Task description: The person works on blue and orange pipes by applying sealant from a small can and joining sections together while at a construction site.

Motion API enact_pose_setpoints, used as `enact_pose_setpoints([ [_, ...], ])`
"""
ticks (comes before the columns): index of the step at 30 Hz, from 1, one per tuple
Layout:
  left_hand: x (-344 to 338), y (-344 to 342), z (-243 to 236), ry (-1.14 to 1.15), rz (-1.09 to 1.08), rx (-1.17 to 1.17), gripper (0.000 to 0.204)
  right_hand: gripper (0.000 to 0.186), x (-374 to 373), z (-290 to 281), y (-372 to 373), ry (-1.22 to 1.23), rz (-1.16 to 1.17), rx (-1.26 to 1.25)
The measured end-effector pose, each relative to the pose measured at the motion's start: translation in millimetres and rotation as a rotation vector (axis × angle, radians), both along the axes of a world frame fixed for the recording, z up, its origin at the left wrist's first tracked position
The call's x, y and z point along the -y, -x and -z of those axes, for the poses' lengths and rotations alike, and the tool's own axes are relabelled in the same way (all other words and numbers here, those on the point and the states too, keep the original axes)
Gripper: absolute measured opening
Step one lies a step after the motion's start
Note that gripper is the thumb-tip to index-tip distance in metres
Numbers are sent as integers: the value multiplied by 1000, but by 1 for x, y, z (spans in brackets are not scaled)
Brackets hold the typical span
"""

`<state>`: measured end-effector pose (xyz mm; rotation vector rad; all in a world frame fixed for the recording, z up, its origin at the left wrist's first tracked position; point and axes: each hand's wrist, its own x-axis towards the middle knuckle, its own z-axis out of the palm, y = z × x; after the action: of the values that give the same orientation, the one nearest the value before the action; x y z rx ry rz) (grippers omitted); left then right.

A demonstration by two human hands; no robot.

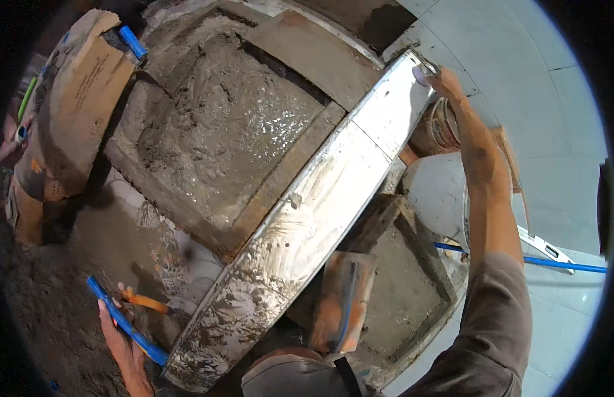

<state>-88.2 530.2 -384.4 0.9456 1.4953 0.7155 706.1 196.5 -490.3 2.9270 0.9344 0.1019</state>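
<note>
At the lower left, my left hand is wrapped round a blue pipe. The pipe's lower end meets the near end of a long pale tiled strip smeared with grey mortar. An orange handle shows close to my left fingers; what it belongs to is not clear. My right arm reaches far forward along the strip's right side. At the strip's far end, the fingers of my right hand are curled round a small pale rounded object, whose kind I cannot make out.
Left of the strip is a frame of wet mortar. A torn cardboard sheet stands beyond it, with another person's hand at the edge. To the right are a white bucket, a mortar tray and a spirit level.
</note>
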Motion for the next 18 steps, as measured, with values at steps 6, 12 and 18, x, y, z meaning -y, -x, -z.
enact_pose_setpoints([
  [6, -19, 5, 50, 102, 130, 105, 33, 44, 48, -16, -69, 92, -151, -4],
  [12, -5, 7, 18, 84, 71, 64, 31, 51, -10, 49, -33, -33, -150, -180],
  [18, -1, 8, 27, 75, 3, 64, 35, 52, 31, 52, -87, -155, -28, -37],
])
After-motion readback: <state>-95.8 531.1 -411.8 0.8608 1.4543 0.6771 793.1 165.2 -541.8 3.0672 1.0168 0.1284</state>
